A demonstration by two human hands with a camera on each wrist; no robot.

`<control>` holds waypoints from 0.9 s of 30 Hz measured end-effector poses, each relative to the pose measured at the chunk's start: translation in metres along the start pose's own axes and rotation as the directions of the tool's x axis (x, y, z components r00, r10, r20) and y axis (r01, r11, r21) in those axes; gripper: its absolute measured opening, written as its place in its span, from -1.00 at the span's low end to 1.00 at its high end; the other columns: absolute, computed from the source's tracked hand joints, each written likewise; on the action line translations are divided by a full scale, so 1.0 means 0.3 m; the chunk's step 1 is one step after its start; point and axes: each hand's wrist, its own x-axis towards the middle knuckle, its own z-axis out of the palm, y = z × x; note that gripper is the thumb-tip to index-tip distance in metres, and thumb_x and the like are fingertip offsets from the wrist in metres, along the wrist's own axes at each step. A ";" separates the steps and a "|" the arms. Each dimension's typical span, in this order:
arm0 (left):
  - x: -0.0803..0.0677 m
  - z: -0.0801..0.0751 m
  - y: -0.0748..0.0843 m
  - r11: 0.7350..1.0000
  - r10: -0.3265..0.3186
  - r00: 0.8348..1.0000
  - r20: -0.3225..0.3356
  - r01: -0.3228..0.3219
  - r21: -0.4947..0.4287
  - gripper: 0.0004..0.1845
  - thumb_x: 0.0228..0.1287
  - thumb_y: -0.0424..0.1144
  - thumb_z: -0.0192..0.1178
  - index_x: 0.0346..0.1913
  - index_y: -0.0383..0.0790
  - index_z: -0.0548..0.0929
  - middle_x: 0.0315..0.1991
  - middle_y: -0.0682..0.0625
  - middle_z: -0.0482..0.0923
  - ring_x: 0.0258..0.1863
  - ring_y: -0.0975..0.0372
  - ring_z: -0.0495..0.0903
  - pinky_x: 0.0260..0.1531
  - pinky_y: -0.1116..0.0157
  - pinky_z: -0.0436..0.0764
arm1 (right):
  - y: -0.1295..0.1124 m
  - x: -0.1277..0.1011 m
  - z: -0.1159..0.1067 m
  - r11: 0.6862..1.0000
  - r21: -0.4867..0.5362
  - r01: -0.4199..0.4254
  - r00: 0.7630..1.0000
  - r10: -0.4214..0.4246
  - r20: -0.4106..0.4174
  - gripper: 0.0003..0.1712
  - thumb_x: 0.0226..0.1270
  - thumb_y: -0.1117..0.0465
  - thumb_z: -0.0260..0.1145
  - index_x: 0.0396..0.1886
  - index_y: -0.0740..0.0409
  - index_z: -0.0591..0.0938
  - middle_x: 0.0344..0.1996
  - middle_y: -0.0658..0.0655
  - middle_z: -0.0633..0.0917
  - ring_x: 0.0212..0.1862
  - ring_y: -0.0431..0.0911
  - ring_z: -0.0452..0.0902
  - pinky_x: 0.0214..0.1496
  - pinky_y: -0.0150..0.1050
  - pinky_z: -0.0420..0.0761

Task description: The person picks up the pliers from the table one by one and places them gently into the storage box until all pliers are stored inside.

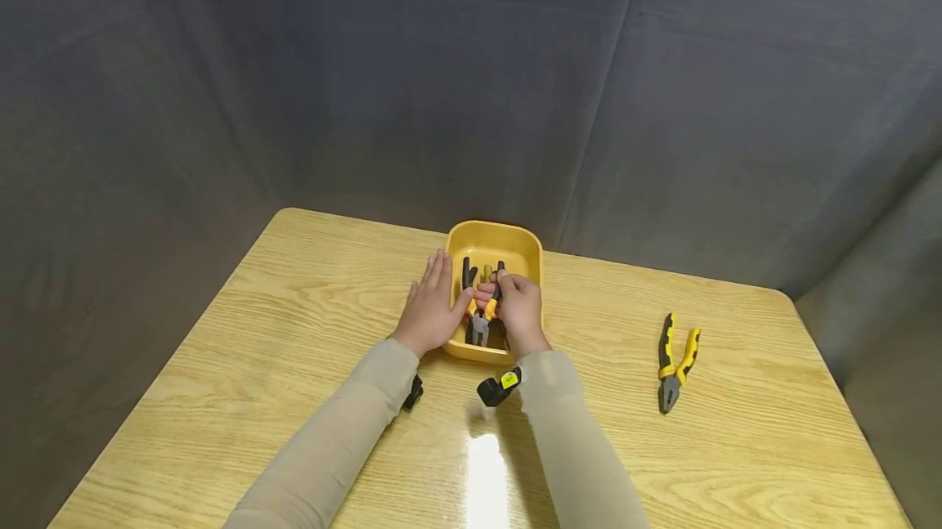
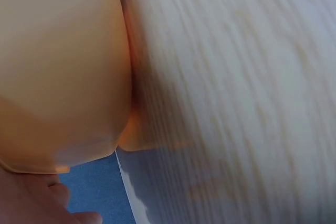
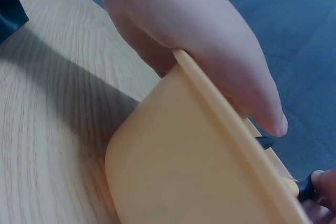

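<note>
A yellow bin (image 1: 482, 356) stands near the far edge of the table with several hand tools in it. My left hand (image 1: 430, 310) rests over its left rim, fingers straight and thumb reaching inward. Inside the bin, my right hand (image 1: 521, 310) pinches a black-and-orange handle of a pair of pliers (image 1: 480, 328), whose grey head points toward me. In the right wrist view the fingers at the lower right hold a black handle end (image 3: 306, 188). More tools lie beneath, partly hidden by the hands. The left wrist view shows the bin's outer wall (image 2: 63, 66).
On the right of the wooden table (image 1: 294, 308) lies another pair of pliers (image 1: 675, 365) with yellow-and-black handles, slightly spread. A grey curtain (image 1: 412, 104) hangs behind the table and along its sides.
</note>
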 end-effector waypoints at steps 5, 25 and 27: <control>-0.002 -0.002 0.000 1.000 0.006 1.000 0.000 -0.006 0.001 -0.18 0.62 0.12 -0.15 0.62 -0.36 -0.12 0.65 -0.22 -0.25 0.62 -0.02 -0.24 0.48 -0.22 -0.04 | 0.004 0.003 0.003 0.999 -0.038 -0.012 1.000 0.012 0.000 -0.51 0.70 0.15 -0.05 0.08 0.56 0.55 -0.27 0.31 0.76 -0.43 -0.20 0.72 -0.31 -0.36 0.71; -0.003 -0.006 0.006 1.000 -0.006 1.000 0.018 0.007 -0.019 -0.16 0.62 0.15 -0.17 0.62 -0.36 -0.15 0.65 -0.18 -0.29 0.62 0.01 -0.26 0.49 -0.19 -0.04 | 0.010 0.012 0.009 0.987 -0.161 -0.014 1.000 0.015 0.006 -0.53 0.68 0.12 -0.01 0.10 0.49 0.59 -0.24 0.21 0.70 -0.44 -0.23 0.52 -0.45 -0.43 0.49; 0.000 -0.005 0.005 1.000 -0.008 1.000 0.024 0.008 -0.016 -0.16 0.62 0.16 -0.19 0.62 -0.36 -0.17 0.65 -0.17 -0.30 0.62 0.02 -0.27 0.49 -0.19 -0.03 | 0.008 0.012 0.009 0.985 -0.172 -0.017 1.000 0.018 0.005 -0.53 0.68 0.12 -0.01 0.10 0.48 0.59 -0.24 0.17 0.64 -0.44 -0.22 0.47 -0.44 -0.43 0.49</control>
